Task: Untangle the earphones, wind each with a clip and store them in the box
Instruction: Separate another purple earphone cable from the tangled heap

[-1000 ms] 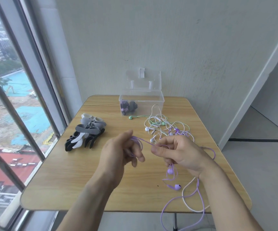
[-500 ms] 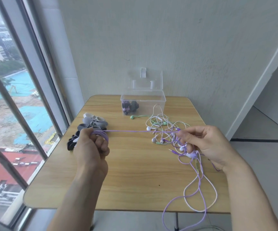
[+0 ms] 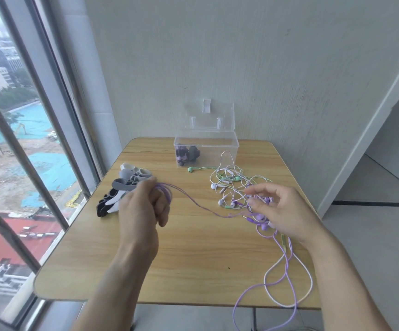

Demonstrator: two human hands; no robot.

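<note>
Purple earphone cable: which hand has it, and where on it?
Left hand grips the purple earphone cable at loops coiled around its fingers. Right hand hovers over the purple earbuds; whether it holds anything cannot be told.

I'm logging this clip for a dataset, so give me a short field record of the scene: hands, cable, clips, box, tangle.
left hand: grips purple cable coiled round its fingers
right hand: fingers loosely curled over the purple earbuds; grip unclear
purple cable: runs between both hands, loops off the near table edge
clips: grey, white, black pile by the window side
box: clear, lid open, one dark bundle inside
tangle: white, green, purple earphones on the table
</note>
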